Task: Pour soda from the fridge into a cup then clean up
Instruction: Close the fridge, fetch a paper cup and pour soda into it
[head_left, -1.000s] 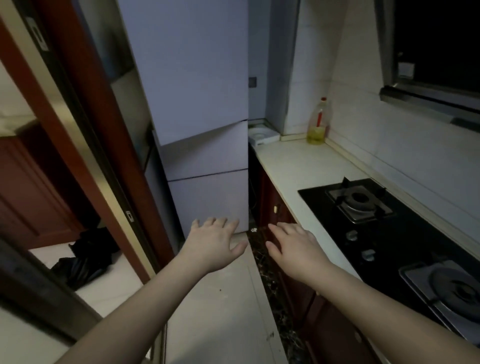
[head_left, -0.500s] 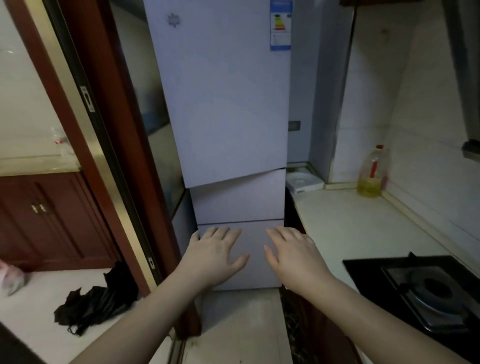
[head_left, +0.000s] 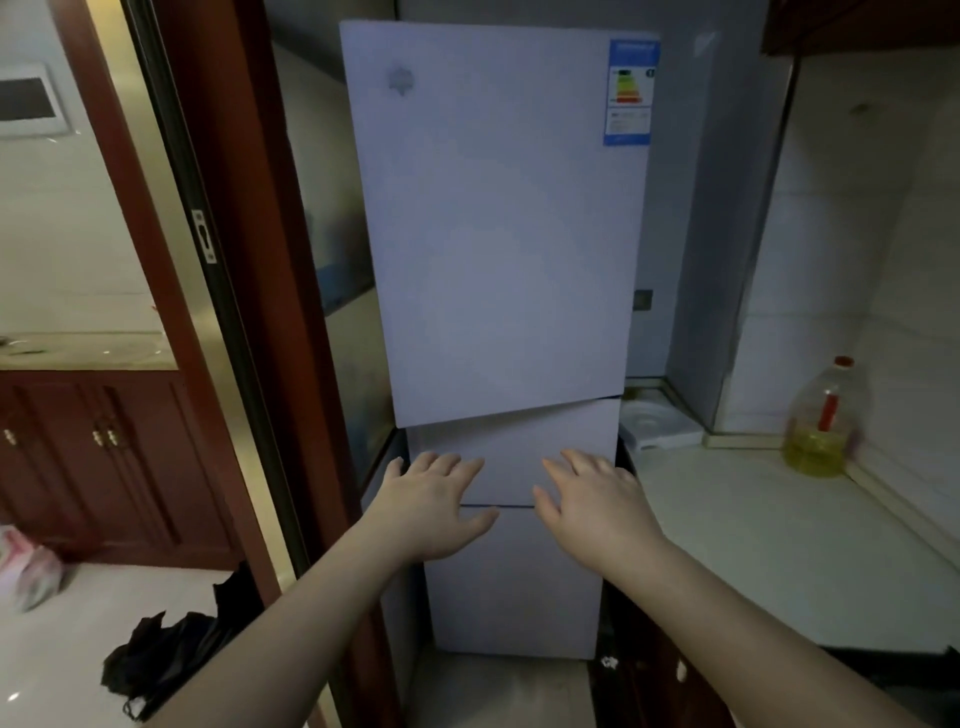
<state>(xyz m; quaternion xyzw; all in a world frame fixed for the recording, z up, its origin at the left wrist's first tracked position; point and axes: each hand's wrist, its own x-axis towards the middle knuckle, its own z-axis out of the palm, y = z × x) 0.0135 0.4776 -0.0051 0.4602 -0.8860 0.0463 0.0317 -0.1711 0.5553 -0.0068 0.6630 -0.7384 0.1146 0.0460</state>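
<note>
A tall white fridge (head_left: 498, 234) stands straight ahead with its three doors closed and an energy label at its upper right corner. My left hand (head_left: 434, 504) and my right hand (head_left: 587, 501) are stretched out in front of me, palms down, fingers spread and straight, holding nothing. They hover before the fridge's lower doors, apart from them. No soda or cup is in sight.
A pale counter (head_left: 779, 545) runs along the right, with a bottle of yellow oil (head_left: 821, 421) and a white round-topped appliance (head_left: 657, 423) at its far end. A dark red door frame (head_left: 249, 260) stands left of the fridge. A black bag (head_left: 166, 660) lies on the floor.
The view has tilted up and closed in on the fridge, so its whole top door shows now. The stove has slipped out of view. Both hands stay outstretched and empty.
</note>
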